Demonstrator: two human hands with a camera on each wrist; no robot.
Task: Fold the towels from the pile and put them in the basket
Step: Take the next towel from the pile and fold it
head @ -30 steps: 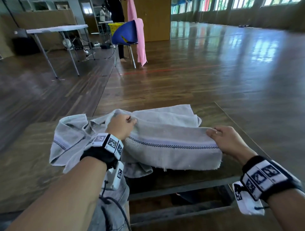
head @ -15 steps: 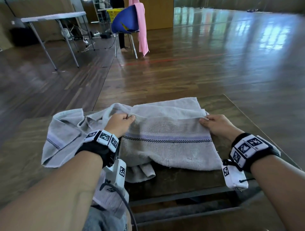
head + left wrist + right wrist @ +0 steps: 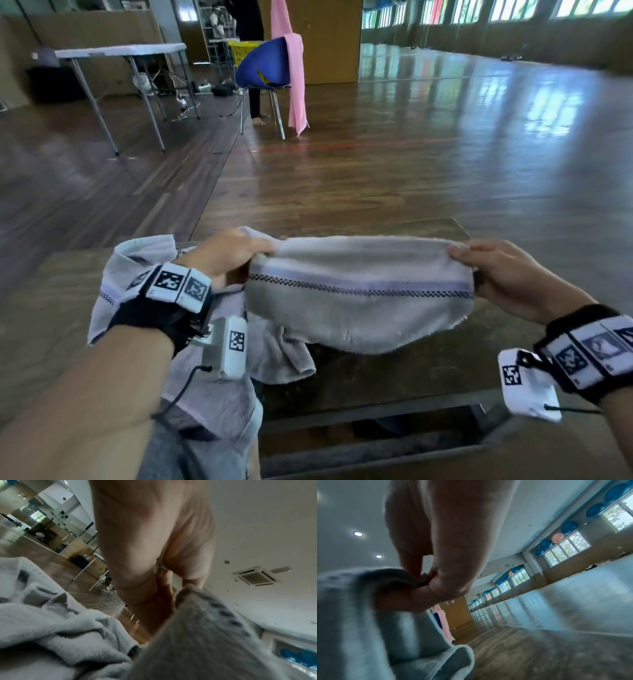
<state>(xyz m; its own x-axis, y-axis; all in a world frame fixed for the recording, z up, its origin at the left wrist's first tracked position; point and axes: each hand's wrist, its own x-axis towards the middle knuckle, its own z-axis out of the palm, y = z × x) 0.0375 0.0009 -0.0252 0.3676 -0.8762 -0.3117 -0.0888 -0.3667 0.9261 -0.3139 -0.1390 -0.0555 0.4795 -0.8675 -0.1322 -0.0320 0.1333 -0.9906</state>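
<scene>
Overhead, the left hand (image 3: 226, 255) and right hand (image 3: 503, 274) each pinch an end of the towel (image 3: 359, 301), stretched between them above the table (image 3: 411, 373); the pile (image 3: 137, 274) lies left. Left wrist: fingers (image 3: 154, 608) grip towel (image 3: 205, 635). Right wrist: thumb and fingers (image 3: 412, 561) clamp its edge.
</scene>
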